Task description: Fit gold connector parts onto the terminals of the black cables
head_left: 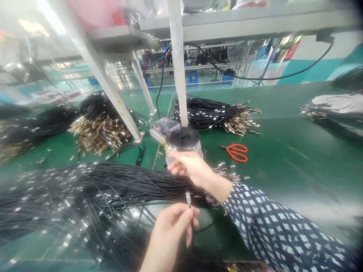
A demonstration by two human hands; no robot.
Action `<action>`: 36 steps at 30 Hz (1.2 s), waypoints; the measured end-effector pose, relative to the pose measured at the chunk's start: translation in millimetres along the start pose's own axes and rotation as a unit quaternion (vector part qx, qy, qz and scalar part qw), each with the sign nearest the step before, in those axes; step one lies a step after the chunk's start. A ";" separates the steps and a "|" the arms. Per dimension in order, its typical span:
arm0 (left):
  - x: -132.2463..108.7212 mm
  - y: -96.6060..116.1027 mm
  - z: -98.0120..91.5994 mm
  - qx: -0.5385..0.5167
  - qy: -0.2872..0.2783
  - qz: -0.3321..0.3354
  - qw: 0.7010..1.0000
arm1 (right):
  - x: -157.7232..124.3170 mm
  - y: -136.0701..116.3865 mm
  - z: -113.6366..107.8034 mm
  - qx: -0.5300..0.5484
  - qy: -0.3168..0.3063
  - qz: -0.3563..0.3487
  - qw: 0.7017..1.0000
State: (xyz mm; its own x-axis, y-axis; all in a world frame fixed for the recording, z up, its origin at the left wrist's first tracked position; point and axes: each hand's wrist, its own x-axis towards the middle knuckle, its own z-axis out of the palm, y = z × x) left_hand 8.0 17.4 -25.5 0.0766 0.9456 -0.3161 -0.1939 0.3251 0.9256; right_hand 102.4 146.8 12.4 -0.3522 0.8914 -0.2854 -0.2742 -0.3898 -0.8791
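Observation:
My left hand (178,224), low in the middle, pinches a thin black cable just below its end. A small silver-white connector tip (188,198) sticks up above the thumb and finger. My right hand (190,166) reaches across at a round white container (200,148) with a black lid (184,137). Its thumb and fingers are closed together near the container's left side; I cannot make out what is between them. Behind the hands, a thick bundle of black cables (136,185) runs across the bench. A clear plastic piece (166,125) adjoins the container.
Orange-handled snips (237,152) lie to the right on the green bench (283,151). More cable bundles with brass-coloured ends (241,121) sit behind, and another pile (99,132) at left. A white post (178,60) rises behind the container. At far right are white gloves (340,102) on cables.

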 end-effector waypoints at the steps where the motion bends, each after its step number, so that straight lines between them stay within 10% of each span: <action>1: -0.3 -0.3 -0.2 -0.002 0.002 -0.003 1.000 | 1.3 -0.7 2.7 0.015 0.003 0.005 1.000; 17: -5.4 3.0 -7.2 -0.005 0.011 0.020 1.000 | -21.1 -37.7 16.2 0.274 -0.113 0.100 0.950; 20: -7.0 8.0 -9.5 -0.016 0.022 0.025 0.999 | -43.2 -43.1 2.5 0.092 -0.195 0.003 0.976; 25: -6.3 15.3 -11.1 -0.013 0.036 0.042 0.998 | -69.5 -25.0 -41.4 -0.237 -0.156 -0.007 0.959; 36: 1.9 22.2 8.7 0.086 0.017 0.038 0.995 | -100.1 -20.5 -46.9 -0.432 -0.175 0.046 0.883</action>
State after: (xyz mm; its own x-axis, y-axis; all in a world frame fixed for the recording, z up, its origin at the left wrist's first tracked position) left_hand 12.4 26.3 -3.7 0.0337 0.9680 -0.2487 -0.0269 0.2496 0.9680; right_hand 185.3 76.5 41.1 -0.6340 0.6800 -0.3683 0.5029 0.0007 -0.8643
